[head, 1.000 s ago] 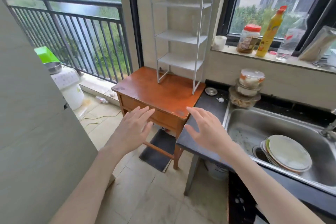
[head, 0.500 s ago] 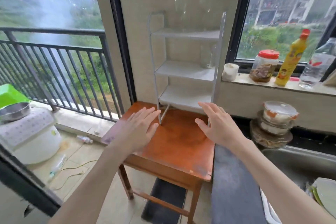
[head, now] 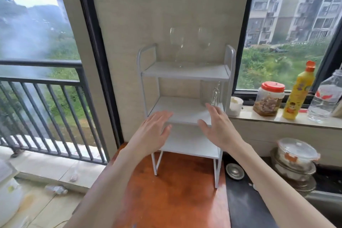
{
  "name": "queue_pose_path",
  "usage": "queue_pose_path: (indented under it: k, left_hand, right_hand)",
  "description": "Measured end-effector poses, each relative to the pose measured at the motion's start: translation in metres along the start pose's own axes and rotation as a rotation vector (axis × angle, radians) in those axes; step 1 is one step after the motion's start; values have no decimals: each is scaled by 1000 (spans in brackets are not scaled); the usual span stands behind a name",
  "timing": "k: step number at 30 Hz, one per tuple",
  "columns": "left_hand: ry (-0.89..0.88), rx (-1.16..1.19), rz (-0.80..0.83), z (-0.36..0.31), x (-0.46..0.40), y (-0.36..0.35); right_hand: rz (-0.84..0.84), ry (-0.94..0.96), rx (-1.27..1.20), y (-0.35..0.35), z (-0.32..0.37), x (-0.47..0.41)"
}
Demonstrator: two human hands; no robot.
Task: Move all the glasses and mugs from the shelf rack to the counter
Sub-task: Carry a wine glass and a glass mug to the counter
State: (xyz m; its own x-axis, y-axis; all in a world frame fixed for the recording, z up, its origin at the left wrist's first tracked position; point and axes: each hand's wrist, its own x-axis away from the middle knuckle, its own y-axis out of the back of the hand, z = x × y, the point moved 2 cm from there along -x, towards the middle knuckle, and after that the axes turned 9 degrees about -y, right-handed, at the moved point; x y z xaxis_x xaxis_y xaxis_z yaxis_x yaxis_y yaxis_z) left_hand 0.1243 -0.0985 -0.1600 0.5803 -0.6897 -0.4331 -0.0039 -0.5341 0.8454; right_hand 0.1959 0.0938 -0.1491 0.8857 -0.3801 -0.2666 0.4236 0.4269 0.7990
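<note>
a: my left hand point(head: 155, 131) is flat, with the fingers spread out. it holds nothing. it is up in front of the white shelf rack point(head: 185, 74), near the left edge of the middle shelf.

b: and what is on the rack?

a: two wine glasses stand on the top shelf. the left wine glass point(head: 176, 42) and the right wine glass point(head: 204, 40) are side by side, both standing up straight. lower down, on the middle shelf at the right, there is a clear glass mug point(head: 210, 94). i cannot see anything on the bottom shelf.

b: what about your other hand?

a: my right hand point(head: 217, 127) is spread wide too, and holds nothing. its fingertips are just below the glass mug. i cannot tell if they touch the shelf.

b: what does the rack stand on?

a: a brown wooden table point(head: 175, 194). the dark counter point(head: 246, 207) is right beside it, on the right, with a small round metal lid point(head: 235, 171) on it.

b: and by the window?

a: on the sill, a small white cup point(head: 236, 105), a jar with a red lid point(head: 269, 99), a yellow bottle point(head: 298, 94) and a clear bottle point(head: 326, 98).
</note>
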Motion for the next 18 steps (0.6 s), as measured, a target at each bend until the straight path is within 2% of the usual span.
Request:
queue_pose_path:
  k: [5,10,14,18]
  left_hand:
    - [-36,33,-75,17,-37,-1]
    - [-113,140,-349,20,-76,27]
    - [-111,248,-512,24,-106,44]
    - [-39,341,-528,32,-140,46]
  right_hand:
    - [-18,-146,-66,-22,-9,-52]
    - [-85,-306,-50,-39,-11,-84]
    - [-164,-322,-157,-46,-16,-96]
    - [-298,-314,-289,-48,-19,-106]
